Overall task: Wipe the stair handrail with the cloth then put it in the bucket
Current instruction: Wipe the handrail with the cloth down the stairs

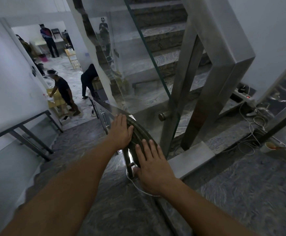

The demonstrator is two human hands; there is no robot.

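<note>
A dark striped cloth [139,134] lies draped over the top of the steel stair handrail [107,108], which runs down and away above a glass panel. My left hand [121,132] presses flat on the cloth's far left side, thumb resting on top. My right hand [153,167] lies over the near end of the cloth, fingers spread along it and thumb curled under the rail. I see no bucket close by.
Marble stairs drop away on the left and climb at the top right behind a tall glass panel [147,68]. Steel posts [181,92] stand right of the rail. Cables and a power strip [246,97] lie on the landing. Several people work in the room below, beside a pink container [43,59].
</note>
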